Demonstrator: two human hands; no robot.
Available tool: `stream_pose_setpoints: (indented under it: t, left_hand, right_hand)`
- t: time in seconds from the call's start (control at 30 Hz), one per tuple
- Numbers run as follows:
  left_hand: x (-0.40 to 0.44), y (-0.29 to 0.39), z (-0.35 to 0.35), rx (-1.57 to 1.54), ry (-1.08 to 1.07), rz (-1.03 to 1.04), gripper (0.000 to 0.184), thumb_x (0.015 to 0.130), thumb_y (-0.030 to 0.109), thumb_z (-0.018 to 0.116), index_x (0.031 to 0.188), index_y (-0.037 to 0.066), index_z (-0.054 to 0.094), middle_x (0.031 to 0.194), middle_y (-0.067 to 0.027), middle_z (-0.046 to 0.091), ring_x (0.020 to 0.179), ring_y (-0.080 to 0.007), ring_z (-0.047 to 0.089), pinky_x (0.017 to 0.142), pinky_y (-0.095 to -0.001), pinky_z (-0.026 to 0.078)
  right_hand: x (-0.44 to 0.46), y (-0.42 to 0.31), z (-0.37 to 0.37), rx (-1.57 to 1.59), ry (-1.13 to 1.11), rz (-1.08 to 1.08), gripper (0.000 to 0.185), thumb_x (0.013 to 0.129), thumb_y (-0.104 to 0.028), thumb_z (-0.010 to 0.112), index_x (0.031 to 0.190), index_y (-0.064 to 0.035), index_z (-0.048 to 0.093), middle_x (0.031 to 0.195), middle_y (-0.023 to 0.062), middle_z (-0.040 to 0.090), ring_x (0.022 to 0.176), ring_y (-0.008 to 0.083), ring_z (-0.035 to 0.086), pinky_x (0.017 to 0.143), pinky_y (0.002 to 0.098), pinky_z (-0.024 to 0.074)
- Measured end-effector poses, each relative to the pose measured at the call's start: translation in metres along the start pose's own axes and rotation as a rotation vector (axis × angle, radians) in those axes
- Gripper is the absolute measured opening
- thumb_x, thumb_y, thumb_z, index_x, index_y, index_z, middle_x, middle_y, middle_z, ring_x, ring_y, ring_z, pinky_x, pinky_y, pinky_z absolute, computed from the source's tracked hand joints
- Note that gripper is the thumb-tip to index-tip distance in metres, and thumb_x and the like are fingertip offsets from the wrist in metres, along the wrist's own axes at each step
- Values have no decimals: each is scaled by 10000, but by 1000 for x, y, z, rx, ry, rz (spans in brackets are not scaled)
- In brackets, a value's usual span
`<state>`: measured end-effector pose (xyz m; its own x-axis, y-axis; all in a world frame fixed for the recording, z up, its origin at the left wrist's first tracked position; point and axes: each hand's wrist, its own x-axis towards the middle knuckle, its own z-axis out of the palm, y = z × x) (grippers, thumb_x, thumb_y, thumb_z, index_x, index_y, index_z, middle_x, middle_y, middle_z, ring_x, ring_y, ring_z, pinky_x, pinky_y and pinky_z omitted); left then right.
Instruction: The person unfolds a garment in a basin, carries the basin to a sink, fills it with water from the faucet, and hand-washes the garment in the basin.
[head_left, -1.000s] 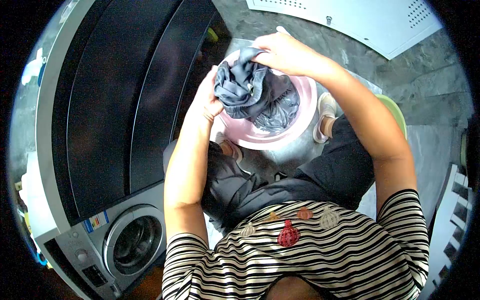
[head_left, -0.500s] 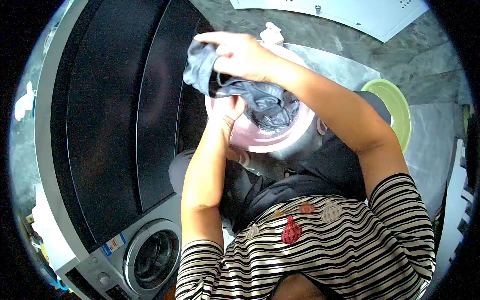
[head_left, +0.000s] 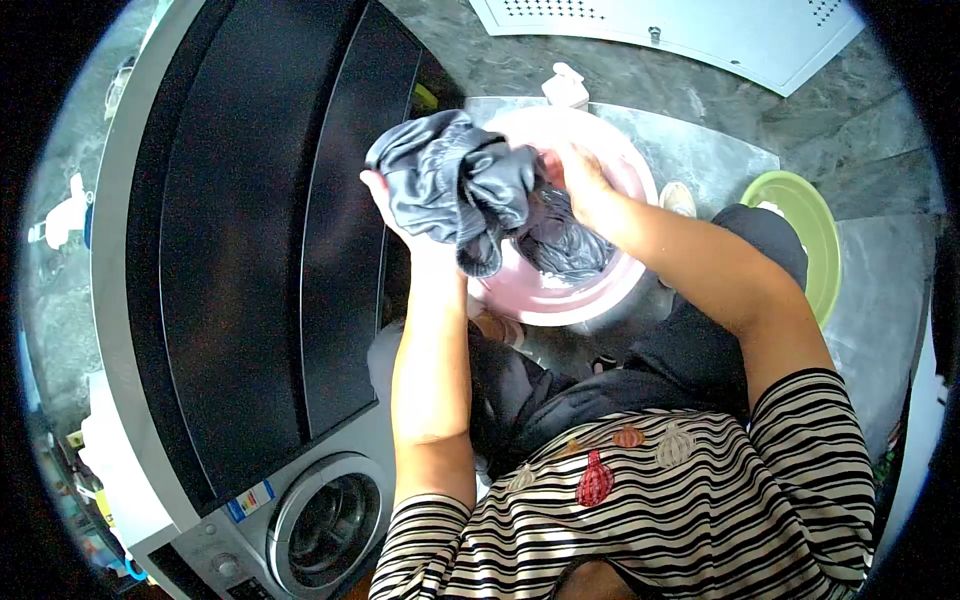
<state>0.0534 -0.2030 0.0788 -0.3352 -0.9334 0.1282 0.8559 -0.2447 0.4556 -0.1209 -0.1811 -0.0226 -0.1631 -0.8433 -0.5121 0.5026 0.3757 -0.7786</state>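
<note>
A crumpled, satiny grey-blue garment (head_left: 450, 180) with gathered edges hangs bunched over the left side of the pink basin (head_left: 548, 313); dark, shiny fabric (head_left: 568, 245) lies rumpled inside the basin.

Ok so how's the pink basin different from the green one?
The pink basin sits near mid-view; the green basin sits farther right, beside the right knee. The pink basin holds dark cloth, while the green basin shows something white, too hidden to identify. Both have rounded rims, and each is partly hidden.
</note>
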Motion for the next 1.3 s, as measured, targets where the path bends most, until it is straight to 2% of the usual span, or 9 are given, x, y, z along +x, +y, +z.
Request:
stream_pose_setpoints:
  t: [0.3, 0.53, 0.63, 1.0, 1.07, 1.17, 1.23, 1.27, 1.3]
  left_hand:
    - [1, -23, -5, 404, 440, -58, 455, 896, 350, 519, 1233, 46, 479, 1214, -105, 538, 1060, -255, 560, 925, -417, 457]
    - [-21, -18, -35, -313, 61, -315, 463, 927, 462, 364, 1245, 150, 492, 1260, -73, 513, 1192, -242, 456, 1047, -437, 311]
    - [-14, -8, -83, 325, 314, -112, 456, 973, 359, 264, 1269, 63, 446, 1313, -122, 459, 1218, -266, 427, 1075, -381, 297]
    - [-22, -38, -29, -78, 302, -191, 516, 936, 407, 272, 1332, 102, 401, 1367, -93, 424, 1252, -233, 406, 1066, -385, 297]
    - [-20, -38, -49, 694, 88, 26, 526, 922, 400, 291, 1310, 66, 411, 1325, -119, 459, 1211, -253, 444, 1052, -385, 323]
    - [-10, -26, -61, 610, 128, 128, 368, 894, 278, 387, 1114, 30, 547, 1135, -111, 579, 1078, -267, 527, 1005, -397, 371]
    - [0, -12, -67, 1913, -199, 631, 246, 827, 217, 515, 986, 60, 617, 1002, -88, 624, 967, -254, 575, 941, -400, 414]
    - [-9, -22, -62, 1350, 27, 333, 234, 782, 223, 582, 963, 84, 632, 969, -89, 634, 959, -263, 578, 918, -394, 426]
    - [-10, -18, -39, 1794, -98, 500, 234, 789, 228, 572, 969, 92, 633, 977, -83, 634, 947, -260, 585, 895, -370, 438]
  right_hand:
    - [-9, -32, 84, 693, -236, -55, 182, 871, -177, 557, 990, -63, 634, 889, 61, 648, 780, 153, 610, 753, 305, 487]
    - [-62, -16, 77, -954, -351, -1029, 404, 871, -134, 489, 1231, 48, 473, 1275, 211, 474, 1203, 314, 450, 1032, 366, 341]
    - [-112, 5, 63, -1173, -396, -1246, 498, 858, -130, 459, 1290, 95, 353, 1350, 324, 305, 1286, 406, 310, 1086, 430, 246]
    - [-22, 3, 55, -1076, -363, -1057, 458, 909, -252, 432, 1308, -29, 403, 1404, 194, 315, 1326, 355, 251, 1064, 456, 240]
    - [-51, 1, 62, -1378, -440, -971, 475, 894, -223, 444, 1309, 1, 384, 1350, 255, 338, 1321, 380, 245, 1074, 462, 233]
    - [-103, 12, 54, -1033, -294, -1024, 438, 872, -182, 458, 1270, -3, 427, 1310, 227, 387, 1277, 351, 316, 1060, 472, 252]
    - [-101, 10, 50, -1161, -293, -1162, 358, 870, -172, 469, 1191, -16, 501, 1294, 181, 427, 1225, 326, 362, 1014, 490, 283]
    - [-88, -4, 48, -1192, -297, -1028, 310, 887, -268, 469, 1077, -67, 608, 1200, 94, 541, 1194, 278, 418, 961, 448, 342]
    - [-57, 0, 44, -926, -243, -903, 296, 879, -288, 492, 1028, -70, 627, 1118, 89, 577, 1117, 264, 476, 915, 412, 377]
